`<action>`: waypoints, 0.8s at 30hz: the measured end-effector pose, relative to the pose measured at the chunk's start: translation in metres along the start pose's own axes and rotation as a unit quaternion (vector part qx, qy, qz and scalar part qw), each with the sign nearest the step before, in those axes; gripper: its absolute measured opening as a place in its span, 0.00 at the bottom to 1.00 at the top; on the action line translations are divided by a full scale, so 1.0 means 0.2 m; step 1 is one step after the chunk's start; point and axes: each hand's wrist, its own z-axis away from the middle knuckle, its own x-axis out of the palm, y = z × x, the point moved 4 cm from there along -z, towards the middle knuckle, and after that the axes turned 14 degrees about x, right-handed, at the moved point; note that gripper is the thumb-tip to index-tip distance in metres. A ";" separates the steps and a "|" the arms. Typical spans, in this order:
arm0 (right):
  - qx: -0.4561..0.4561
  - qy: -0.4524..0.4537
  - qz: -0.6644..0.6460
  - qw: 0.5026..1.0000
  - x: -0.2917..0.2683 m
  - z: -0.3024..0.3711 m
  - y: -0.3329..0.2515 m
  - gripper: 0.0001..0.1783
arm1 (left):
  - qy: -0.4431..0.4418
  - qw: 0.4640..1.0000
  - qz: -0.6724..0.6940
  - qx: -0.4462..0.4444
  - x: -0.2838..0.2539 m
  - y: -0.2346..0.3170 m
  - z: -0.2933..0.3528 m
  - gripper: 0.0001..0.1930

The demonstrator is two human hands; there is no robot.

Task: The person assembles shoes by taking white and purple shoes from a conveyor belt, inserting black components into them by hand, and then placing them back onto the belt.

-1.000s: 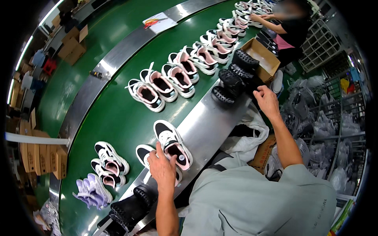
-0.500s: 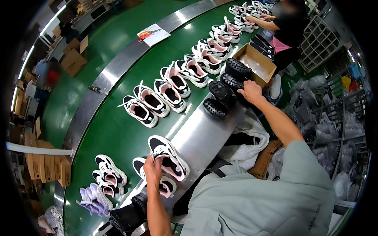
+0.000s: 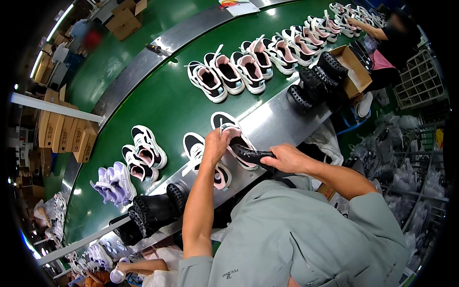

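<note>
My left hand point(image 3: 216, 145) is closed on the tongue of a white, black and pink sneaker point(image 3: 224, 118), which stands at the edge of the green belt. In my right hand point(image 3: 287, 159) is a black perforated shoe form point(image 3: 249, 153), gripped at its heel end. The form's front part lies in the sneaker's opening; how deep it reaches is hidden. Beside the left forearm sits a matching sneaker point(image 3: 193, 145), partly covered by that arm. Several more black forms point(image 3: 313, 83) stand on the metal ledge point(image 3: 279, 110) at the right.
Rows of matching sneakers point(image 3: 251, 71) run along the green belt point(image 3: 167, 103). Lilac shoes point(image 3: 114, 184) and another sneaker pair point(image 3: 146, 148) stand at left, near more black forms point(image 3: 153, 210). An open carton point(image 3: 356, 71) stands far right, near a co-worker point(image 3: 389, 43).
My right hand has come back from the group of black forms with one and brought it to the sneaker. My left hand has shifted to the sneaker's tongue. The view has turned.
</note>
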 end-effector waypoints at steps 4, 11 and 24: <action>0.053 0.050 0.122 0.990 -0.07 -0.11 -0.02 0.26 | -0.071 0.989 0.122 0.039 0.05 0.23 -0.01 0.13; -0.036 0.269 0.179 0.946 0.25 -0.39 -0.07 0.20 | 0.038 0.986 0.099 0.131 0.10 0.27 -0.08 0.16; -0.021 0.259 0.083 0.962 0.19 -0.66 0.06 0.16 | 0.135 0.974 -0.104 -0.149 0.27 0.29 0.14 0.36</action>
